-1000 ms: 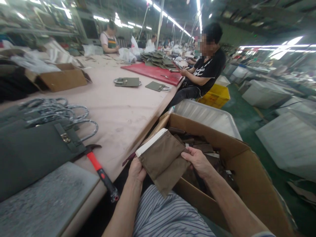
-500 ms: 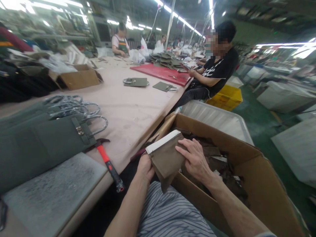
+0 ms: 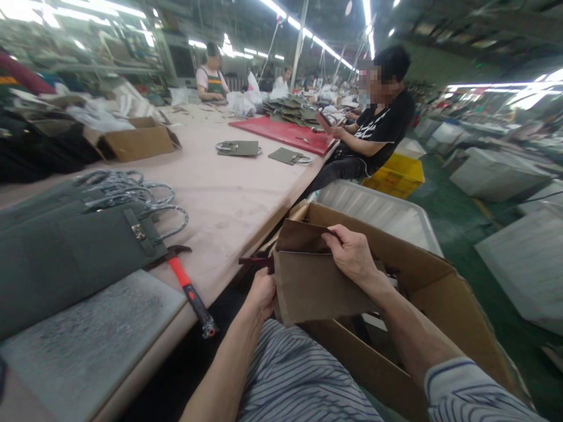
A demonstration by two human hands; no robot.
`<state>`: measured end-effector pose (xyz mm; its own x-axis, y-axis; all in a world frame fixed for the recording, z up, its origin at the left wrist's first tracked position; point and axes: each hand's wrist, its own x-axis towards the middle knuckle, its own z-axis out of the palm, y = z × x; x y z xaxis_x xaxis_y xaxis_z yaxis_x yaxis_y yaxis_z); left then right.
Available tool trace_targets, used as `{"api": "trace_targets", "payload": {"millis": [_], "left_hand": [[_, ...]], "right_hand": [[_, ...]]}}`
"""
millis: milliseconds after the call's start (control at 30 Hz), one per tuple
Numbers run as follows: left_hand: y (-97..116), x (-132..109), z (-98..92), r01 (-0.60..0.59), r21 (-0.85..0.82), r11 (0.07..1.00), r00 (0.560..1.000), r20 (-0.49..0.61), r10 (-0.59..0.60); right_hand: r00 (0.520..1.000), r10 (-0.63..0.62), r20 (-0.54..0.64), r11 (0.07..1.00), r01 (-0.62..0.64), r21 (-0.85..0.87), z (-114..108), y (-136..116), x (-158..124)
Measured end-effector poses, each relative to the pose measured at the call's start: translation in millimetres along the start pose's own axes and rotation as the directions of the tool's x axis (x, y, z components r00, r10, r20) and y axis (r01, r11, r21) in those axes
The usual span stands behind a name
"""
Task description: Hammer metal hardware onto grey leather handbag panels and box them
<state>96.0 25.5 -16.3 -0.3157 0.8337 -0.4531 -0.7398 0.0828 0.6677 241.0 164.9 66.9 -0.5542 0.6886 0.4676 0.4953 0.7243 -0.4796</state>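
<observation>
A brown fabric pouch-like piece [image 3: 319,287] hangs in front of me, above the open cardboard box [image 3: 466,313]. My left hand [image 3: 263,293] is closed on its left edge. At the top, my right hand [image 3: 354,253] pinches the upper edge between thumb and fingers. A flap stands up behind the front layer, and a thin pale line runs along the fold. Next to my left hand a dark maroon strip [image 3: 255,260] sticks out; I cannot tell what it belongs to. More brown pieces lie in the box, partly hidden by my arm and the fabric.
Left on the table [image 3: 220,205] lie grey-green handbags [image 3: 88,252] with wrapped handles, a stone slab [image 3: 94,334] and a red-handled hammer [image 3: 189,287]. Two small bags sit further off, by a red mat [image 3: 281,130]. A seated co-worker [image 3: 382,111] is beyond a white bin [image 3: 378,202].
The fabric piece has been turned and spread wider, its white edge strip no longer showing. My right hand has gone from lying flat on it to pinching its top edge.
</observation>
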Motion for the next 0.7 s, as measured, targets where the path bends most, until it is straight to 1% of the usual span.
{"api": "trace_targets", "payload": {"millis": [100, 233, 367, 500, 600, 667, 700], "left_hand": [[0, 0, -0.8, -0.01, -0.017, 1.0, 1.0, 0.011, 0.011], [2, 0, -4.9, -0.033, -0.052, 0.998, 0.999, 0.01, 0.034], [6, -3, -6.8, -0.002, -0.083, 0.997, 0.999, 0.039, 0.006], [10, -7, -7.8, 0.006, -0.075, 0.997, 1.0, 0.007, -0.005], [10, -8, -8.8, 0.002, -0.081, 0.997, 1.0, 0.027, 0.0], [9, -7, -10.4, -0.001, -0.076, 0.997, 1.0, 0.025, 0.003], [8, -5, -11.6, -0.008, -0.067, 0.998, 1.0, 0.008, 0.008]], "right_hand": [[1.0, 0.023, 0.016, 0.999, -0.023, 0.026, -1, -2, -3], [0.997, 0.052, 0.056, 0.99, -0.059, 0.125, -3, -8, -11], [0.984, 0.116, 0.138, 0.963, -0.146, 0.228, -3, -16, -18], [0.963, 0.176, 0.202, 0.918, -0.235, 0.32, 2, -19, -19], [0.957, 0.197, 0.215, 0.916, -0.258, 0.309, 5, -18, -20], [0.962, 0.177, 0.209, 0.932, -0.232, 0.279, 5, -16, -22], [0.961, 0.146, 0.235, 0.938, -0.21, 0.275, 4, -15, -23]]}}
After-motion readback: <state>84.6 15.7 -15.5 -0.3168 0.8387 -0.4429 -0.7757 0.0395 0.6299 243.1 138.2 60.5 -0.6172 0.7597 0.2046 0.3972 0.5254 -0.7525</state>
